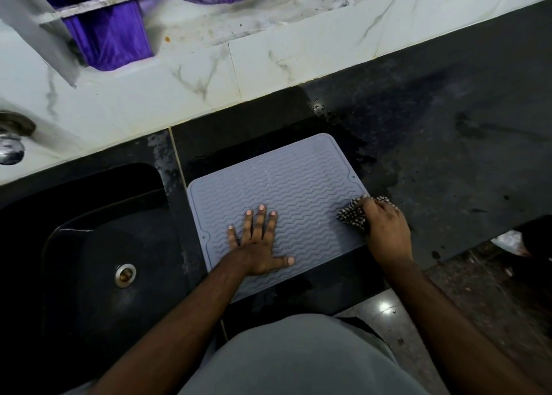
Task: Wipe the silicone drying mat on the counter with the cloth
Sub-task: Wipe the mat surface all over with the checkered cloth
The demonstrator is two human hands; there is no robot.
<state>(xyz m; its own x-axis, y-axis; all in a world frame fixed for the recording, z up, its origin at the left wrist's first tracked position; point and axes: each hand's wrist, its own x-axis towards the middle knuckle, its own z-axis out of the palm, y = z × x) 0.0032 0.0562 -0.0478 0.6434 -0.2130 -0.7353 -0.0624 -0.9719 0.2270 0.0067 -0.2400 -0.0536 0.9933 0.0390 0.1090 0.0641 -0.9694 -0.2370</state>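
Note:
A grey silicone drying mat with a wavy ribbed surface lies on the black counter, just right of the sink. My left hand rests flat on the mat's near-left part, fingers spread, holding nothing. My right hand grips a bunched black-and-white patterned cloth and presses it on the mat's right edge. Most of the cloth is hidden under the hand.
A black sink with a metal drain sits to the left. The counter around the mat's far and right sides looks wet. A white marble-patterned tiled wall runs behind. Purple fabric hangs at upper left. A tap shows at far left.

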